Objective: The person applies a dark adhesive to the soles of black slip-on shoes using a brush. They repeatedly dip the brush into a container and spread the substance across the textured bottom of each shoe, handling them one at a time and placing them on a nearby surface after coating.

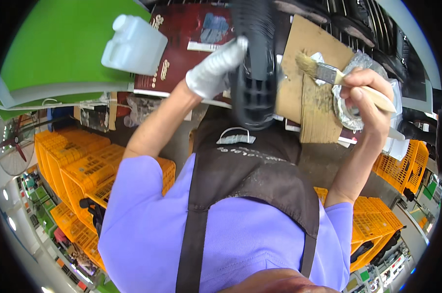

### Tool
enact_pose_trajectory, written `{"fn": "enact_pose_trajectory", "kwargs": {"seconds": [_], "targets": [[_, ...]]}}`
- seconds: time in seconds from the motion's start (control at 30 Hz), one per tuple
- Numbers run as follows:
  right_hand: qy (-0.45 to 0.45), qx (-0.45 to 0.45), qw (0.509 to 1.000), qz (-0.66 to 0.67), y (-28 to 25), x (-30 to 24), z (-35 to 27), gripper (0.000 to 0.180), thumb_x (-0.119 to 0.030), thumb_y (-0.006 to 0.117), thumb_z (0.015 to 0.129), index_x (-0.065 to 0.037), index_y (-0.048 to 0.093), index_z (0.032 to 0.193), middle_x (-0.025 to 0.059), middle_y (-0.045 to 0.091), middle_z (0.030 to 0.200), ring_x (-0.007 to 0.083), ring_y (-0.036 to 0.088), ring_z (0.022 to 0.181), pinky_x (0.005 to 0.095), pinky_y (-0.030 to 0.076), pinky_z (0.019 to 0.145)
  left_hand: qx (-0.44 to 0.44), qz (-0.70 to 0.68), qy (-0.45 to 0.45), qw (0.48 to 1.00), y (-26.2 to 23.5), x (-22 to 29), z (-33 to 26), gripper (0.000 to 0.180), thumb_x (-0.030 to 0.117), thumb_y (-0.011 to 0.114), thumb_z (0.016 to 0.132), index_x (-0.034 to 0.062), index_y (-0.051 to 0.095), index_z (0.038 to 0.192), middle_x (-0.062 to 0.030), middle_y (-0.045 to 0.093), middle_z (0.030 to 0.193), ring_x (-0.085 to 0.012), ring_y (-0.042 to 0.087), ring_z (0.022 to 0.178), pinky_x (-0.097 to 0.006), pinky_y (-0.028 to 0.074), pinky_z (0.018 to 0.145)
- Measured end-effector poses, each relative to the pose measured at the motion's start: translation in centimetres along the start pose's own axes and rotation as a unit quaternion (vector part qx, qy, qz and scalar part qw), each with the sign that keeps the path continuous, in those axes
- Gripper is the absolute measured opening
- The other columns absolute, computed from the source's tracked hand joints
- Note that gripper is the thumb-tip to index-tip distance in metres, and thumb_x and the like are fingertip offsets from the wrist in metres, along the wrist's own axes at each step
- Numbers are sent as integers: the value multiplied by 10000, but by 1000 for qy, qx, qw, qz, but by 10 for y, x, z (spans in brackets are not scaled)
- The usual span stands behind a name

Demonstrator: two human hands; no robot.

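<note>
Black shoe (258, 68), pale jug (137, 46), dark things (361, 250) in orange crate (370, 219)

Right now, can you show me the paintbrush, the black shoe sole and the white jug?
Paintbrush (326, 74): head view, on its metal band.
Black shoe sole (256, 66): head view, near the middle of its upper side.
White jug (137, 47): head view, on its body.

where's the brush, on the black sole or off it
Off: the right hand holds the brush, its bristles over the cardboard, with a gap before the black sole.
</note>
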State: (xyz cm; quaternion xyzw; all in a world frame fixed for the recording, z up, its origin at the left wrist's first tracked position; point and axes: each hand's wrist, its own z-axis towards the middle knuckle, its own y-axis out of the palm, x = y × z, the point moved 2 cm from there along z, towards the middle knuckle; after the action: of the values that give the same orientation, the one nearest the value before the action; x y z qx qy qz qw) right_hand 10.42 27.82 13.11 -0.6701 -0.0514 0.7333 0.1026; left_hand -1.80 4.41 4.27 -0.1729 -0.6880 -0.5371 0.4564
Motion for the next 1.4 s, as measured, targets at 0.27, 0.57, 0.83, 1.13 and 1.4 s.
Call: {"fn": "enact_pose_trajectory", "kwargs": {"seconds": [0.27, 0.57, 0.83, 1.13, 1.4], "targets": [[-102, 224, 963, 112, 66, 18, -11, 102, -39, 546, 869, 42, 598, 903, 119, 627, 679, 106, 553, 509, 210, 456, 486, 127, 566, 211, 787, 9, 1, 22, 459, 317, 664, 801, 54, 546, 1158, -150, 468, 1282, -323, 348, 1247, -440, 233, 1067], [-28, 191, 964, 180, 114, 6, 5, 117, -73, 586, 874, 39, 616, 884, 80, 642, 699, 73, 565, 551, 191, 480, 523, 66, -185, 123, 973, 22, -18, 7, 417, 207, 513, 910, 44, 404, 1277, -115, 480, 1249, -167, 479, 1134, -312, 412, 948], [-48, 104, 979, 166, 137, -5, 14, 120, -56, 607, 853, 57, 641, 873, 78, 644, 712, 68, 576, 556, 191, 479, 518, -10, -328, 49, 943, 14, -42, 3, 136, 156, 526, 896, 49, 490, 972, -50, 515, 931, -107, 524, 850, -254, 456, 726], [-147, -35, 988, 44, 118, -12, 41, 99, -28, 615, 819, 56, 667, 819, 118, 639, 771, 115, 589, 563, 224, 481, 506, -42, 18, 2, 999, 13, -55, 4, 144, 160, 616, 829, 64, 523, 885, -19, 522, 830, -108, 524, 785, -264, 454, 685], [34, -138, 990, 23, 76, 4, 68, 204, -205, 645, 822, -5, 670, 854, 38, 629, 683, 69, 576, 568, 186, 467, 508, -257, 404, -50, 877, -2, -44, -18, 542, 157, 730, 760, 4, 483, 1217, -95, 572, 1151, -181, 549, 1035, -337, 457, 884]]}}
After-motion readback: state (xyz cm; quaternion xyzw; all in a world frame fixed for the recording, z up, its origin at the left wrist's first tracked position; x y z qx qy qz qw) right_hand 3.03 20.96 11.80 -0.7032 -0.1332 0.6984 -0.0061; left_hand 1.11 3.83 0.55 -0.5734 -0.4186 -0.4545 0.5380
